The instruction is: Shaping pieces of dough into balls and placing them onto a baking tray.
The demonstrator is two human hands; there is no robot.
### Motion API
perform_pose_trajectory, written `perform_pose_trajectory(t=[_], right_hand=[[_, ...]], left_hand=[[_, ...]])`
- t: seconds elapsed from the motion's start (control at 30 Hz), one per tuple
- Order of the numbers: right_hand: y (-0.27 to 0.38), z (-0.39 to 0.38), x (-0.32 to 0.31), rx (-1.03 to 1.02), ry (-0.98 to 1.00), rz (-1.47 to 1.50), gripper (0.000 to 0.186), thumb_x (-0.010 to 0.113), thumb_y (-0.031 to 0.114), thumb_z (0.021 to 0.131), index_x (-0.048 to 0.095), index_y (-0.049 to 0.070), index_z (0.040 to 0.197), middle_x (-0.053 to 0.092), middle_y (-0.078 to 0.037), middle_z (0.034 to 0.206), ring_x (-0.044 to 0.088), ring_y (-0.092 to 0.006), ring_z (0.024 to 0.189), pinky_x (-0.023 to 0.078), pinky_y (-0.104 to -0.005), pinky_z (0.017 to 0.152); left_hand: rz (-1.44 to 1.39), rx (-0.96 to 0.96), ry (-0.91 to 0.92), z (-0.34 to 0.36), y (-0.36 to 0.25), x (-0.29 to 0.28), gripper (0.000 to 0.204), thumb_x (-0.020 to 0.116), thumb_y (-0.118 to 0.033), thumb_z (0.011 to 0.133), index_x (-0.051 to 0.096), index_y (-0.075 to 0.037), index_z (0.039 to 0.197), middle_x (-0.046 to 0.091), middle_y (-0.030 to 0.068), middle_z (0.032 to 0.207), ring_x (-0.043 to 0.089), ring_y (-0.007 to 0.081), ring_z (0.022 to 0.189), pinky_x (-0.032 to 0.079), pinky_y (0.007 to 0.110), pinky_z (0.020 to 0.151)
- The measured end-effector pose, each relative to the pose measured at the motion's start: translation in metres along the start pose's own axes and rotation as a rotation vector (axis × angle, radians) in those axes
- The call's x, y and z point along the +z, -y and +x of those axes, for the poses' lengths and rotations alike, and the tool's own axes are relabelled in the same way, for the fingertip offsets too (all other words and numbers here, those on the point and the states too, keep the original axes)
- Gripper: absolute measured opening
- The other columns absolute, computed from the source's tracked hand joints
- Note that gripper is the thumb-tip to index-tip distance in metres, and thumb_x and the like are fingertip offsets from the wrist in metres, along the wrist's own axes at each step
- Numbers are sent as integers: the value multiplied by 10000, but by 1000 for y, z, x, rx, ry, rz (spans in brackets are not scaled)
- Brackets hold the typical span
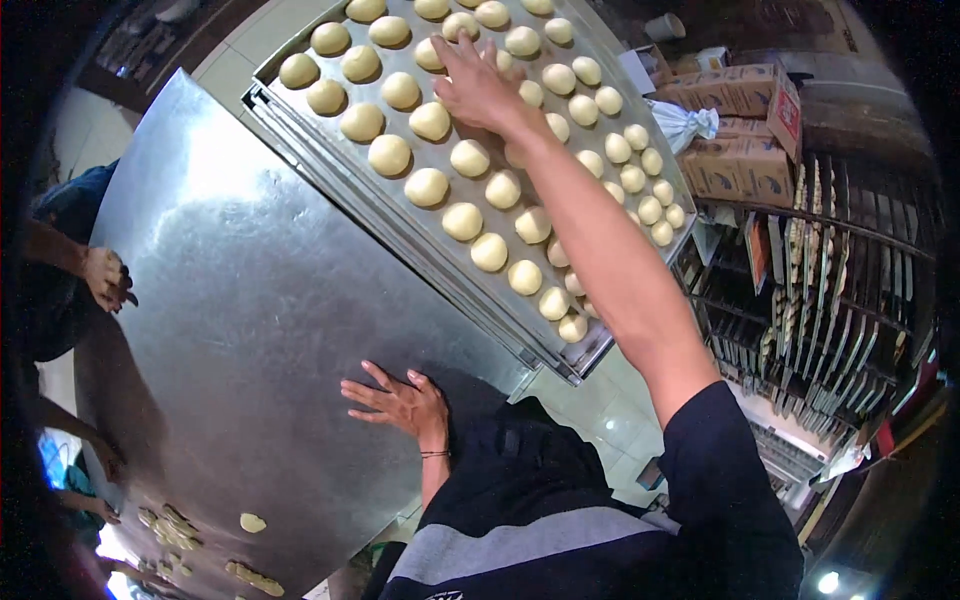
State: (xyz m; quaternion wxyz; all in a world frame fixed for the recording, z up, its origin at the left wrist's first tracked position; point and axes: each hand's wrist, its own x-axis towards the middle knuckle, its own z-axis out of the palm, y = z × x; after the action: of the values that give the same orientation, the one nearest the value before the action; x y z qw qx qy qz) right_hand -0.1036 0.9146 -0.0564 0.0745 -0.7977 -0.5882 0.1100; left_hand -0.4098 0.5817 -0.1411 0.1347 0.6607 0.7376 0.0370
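Right hand point(478, 85) stretched far over the large metal baking tray point(300, 125), palm down on the pale round dough balls point(430, 122) near its far rows; grip looks loosely released, fingers spread, nothing clearly pinched. Left hand point(400, 400) flat and open on the bare steel desk point(250, 300), likely bracing the long reach. Tray sits on the desk's far edge. Another person's hand point(105, 278) at left edge; flat dough scraps point(252, 522) near corner; cardboard boxes point(745, 120) beyond

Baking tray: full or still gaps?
Nearly full: rows of dough balls cover the tray; the right hand hides part of it.
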Motion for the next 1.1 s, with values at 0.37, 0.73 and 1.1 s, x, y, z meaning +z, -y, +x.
perform_pose_trajectory(t=[0.37, 0.73, 1.1], right_hand=[[-120, -310, -64, 599, -480, 187, 295, 636, 164, 967, 542, 0, 1193, 689, -263, 1113, 696, -421, 1008, 544, -503, 859], [-148, -419, -33, 956, -36, 31, 336, 662, 355, 914, 732, 32, 977, 743, -227, 972, 724, -420, 932, 565, -550, 806], [-159, -420, -20, 968, -97, 253, 374, 728, 284, 777, 720, 3, 1025, 737, -236, 1048, 717, -424, 990, 580, -498, 872]], left_hand=[[42, -19, 8, -6, 1, 4, 736, 397, -413, 1029, 132, -139, 1660, -13, 310, 1679, -5, 468, 1567, 18, 698, 1192], [144, 199, -230, -11, 31, 39, 727, 404, -464, 1058, 160, -127, 1654, 45, 343, 1663, 15, 500, 1555, 63, 755, 1141], [-895, 500, 140, 31, -66, -26, 452, 532, -110, 1030, 446, 6, 1458, 518, 252, 1421, 469, 350, 1353, 355, 450, 1133]])
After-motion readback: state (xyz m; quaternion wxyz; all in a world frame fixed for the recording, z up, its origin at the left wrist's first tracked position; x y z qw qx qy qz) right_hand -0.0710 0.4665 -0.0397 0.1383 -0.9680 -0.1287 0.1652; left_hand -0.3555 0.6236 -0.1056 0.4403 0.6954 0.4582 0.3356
